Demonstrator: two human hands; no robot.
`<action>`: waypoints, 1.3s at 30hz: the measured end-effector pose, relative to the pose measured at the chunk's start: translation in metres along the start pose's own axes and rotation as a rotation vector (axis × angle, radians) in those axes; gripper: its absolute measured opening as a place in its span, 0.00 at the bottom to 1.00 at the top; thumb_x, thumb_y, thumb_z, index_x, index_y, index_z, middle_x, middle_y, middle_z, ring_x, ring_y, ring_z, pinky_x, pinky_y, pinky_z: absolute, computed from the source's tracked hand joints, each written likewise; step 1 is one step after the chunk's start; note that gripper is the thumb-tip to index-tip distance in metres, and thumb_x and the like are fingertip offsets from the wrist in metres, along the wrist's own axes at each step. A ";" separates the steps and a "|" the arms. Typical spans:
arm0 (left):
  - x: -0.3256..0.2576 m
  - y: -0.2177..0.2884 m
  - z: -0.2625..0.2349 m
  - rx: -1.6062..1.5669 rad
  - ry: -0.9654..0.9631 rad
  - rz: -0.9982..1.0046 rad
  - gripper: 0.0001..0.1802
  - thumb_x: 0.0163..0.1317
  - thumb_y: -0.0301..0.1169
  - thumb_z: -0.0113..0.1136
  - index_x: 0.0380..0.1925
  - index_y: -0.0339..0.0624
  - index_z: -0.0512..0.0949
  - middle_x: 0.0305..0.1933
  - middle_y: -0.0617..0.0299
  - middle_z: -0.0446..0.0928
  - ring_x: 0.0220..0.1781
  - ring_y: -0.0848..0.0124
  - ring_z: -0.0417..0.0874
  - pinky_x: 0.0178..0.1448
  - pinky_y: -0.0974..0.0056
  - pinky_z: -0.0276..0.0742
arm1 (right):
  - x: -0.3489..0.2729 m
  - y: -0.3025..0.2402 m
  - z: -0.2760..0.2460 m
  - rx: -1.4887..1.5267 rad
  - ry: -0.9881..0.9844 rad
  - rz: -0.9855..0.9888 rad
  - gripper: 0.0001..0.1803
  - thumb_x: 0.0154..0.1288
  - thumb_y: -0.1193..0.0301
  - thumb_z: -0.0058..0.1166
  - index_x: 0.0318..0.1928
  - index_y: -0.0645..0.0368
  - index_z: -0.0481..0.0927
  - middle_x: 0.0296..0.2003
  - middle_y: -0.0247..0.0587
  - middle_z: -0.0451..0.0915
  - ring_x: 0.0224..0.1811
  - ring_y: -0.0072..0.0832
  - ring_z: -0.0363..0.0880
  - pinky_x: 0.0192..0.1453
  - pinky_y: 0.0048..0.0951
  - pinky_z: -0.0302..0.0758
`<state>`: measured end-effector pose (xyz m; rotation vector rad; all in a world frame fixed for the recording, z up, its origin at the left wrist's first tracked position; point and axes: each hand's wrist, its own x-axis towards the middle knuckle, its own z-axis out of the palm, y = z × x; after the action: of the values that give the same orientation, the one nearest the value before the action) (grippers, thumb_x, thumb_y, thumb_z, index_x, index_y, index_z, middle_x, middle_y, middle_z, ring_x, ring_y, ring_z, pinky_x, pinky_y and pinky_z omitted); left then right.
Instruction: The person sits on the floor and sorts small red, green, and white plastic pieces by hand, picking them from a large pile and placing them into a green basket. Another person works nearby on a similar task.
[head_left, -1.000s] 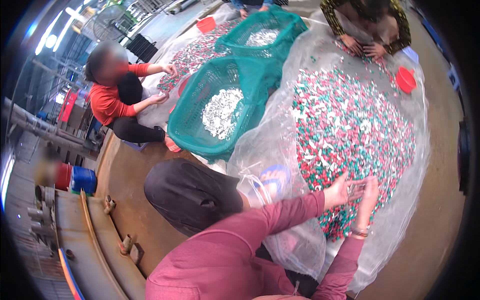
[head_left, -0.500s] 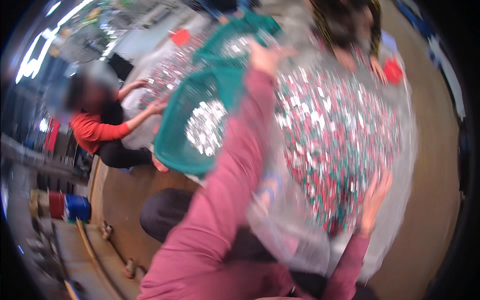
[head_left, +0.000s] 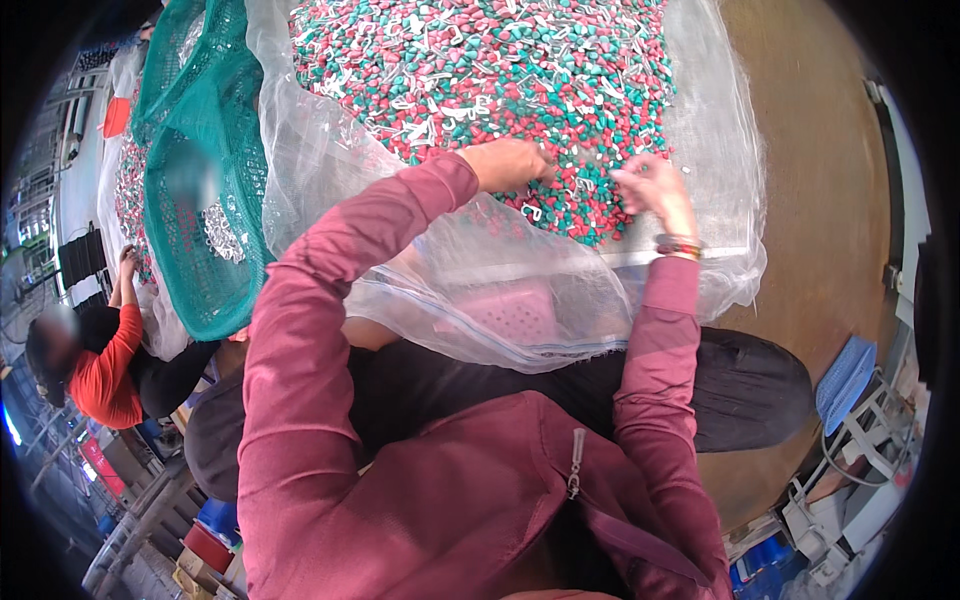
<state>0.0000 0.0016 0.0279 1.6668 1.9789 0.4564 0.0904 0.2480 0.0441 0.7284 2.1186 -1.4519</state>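
Small red, green and pink pieces, mixed with white hook-shaped clips, lie in a wide pile on a pale mesh sheet. My left hand is at the pile's near edge, its fingers curled down among the pieces; whatever is between them is hidden. A short way to its right, my right hand hovers over the same edge with thumb and fingers drawn together. Blur hides what, if anything, is pinched there. A loose white clip lies below my left hand.
Left of the pile stands a green mesh basket with white clips inside. Beyond it a person in an orange top reaches toward another part of the pieces. A pink perforated basket shows through the sheet. Brown floor lies to the right.
My left hand has come back from stretching out past the green basket to the pile's near edge. My right hand has gone from spread to drawn together. The view has swung round.
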 end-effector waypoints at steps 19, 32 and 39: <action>-0.008 0.037 0.023 -0.269 0.102 -0.253 0.06 0.57 0.30 0.51 0.27 0.40 0.71 0.23 0.59 0.72 0.25 0.68 0.79 0.27 0.61 0.74 | 0.009 0.008 0.023 0.517 0.181 -0.205 0.16 0.55 0.76 0.60 0.47 0.59 0.79 0.37 0.36 0.82 0.40 0.22 0.79 0.47 0.26 0.73; -0.021 0.010 -0.026 -1.712 0.265 -0.298 0.06 0.50 0.20 0.47 0.28 0.43 0.65 0.30 0.64 0.66 0.32 0.76 0.72 0.22 0.72 0.67 | -0.004 0.003 0.015 1.104 -0.277 -0.275 0.12 0.57 0.73 0.56 0.41 0.61 0.72 0.34 0.37 0.76 0.33 0.28 0.77 0.35 0.22 0.73; -0.020 0.014 0.012 -0.143 0.196 -0.508 0.13 0.49 0.35 0.64 0.28 0.37 0.77 0.24 0.54 0.78 0.25 0.60 0.80 0.31 0.58 0.75 | -0.015 0.013 0.072 -0.489 0.185 -0.306 0.13 0.55 0.64 0.60 0.32 0.59 0.73 0.19 0.39 0.75 0.26 0.35 0.78 0.29 0.35 0.70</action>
<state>0.0204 -0.0163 0.0288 1.0096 2.3474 0.5651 0.1159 0.1818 0.0205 0.3727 2.6776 -0.9554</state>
